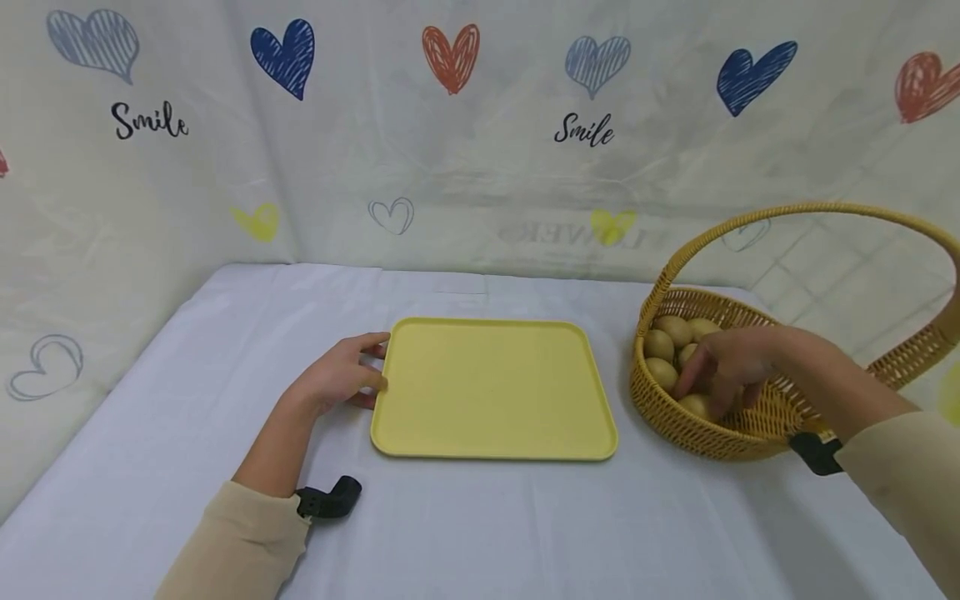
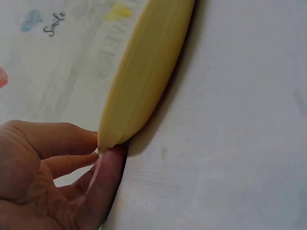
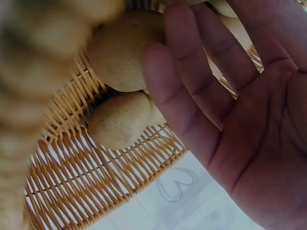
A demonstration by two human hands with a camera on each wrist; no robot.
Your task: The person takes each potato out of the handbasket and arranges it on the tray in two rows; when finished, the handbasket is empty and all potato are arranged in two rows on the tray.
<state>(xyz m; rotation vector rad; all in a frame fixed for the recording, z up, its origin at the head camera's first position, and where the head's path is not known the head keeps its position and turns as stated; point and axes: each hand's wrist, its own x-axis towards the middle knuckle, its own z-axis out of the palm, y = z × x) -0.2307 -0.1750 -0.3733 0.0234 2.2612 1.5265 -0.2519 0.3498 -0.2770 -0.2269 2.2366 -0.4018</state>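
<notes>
A yellow rectangular tray [image 1: 491, 392] lies on the white cloth in the middle of the head view. At its left side my left hand [image 1: 347, 375] grips the rim; in the left wrist view, one fingertip is tucked low under the tray's edge [image 2: 144, 72]. My right hand [image 1: 735, 362] reaches down into a wicker basket [image 1: 675, 421] holding several potatoes [image 1: 660, 372]. In the right wrist view its fingers [image 3: 165, 74] are extended, with the tips against a potato [image 3: 124, 52], and another potato [image 3: 120, 120] sits beside it.
The basket's tall arched handle [image 1: 810, 208] rises over the right forearm. White cloth [image 1: 480, 533] covers the table. A curtain [image 1: 510, 183] printed with hearts and words hangs behind it. Black wrist straps [image 1: 330, 498] sit on both sleeves.
</notes>
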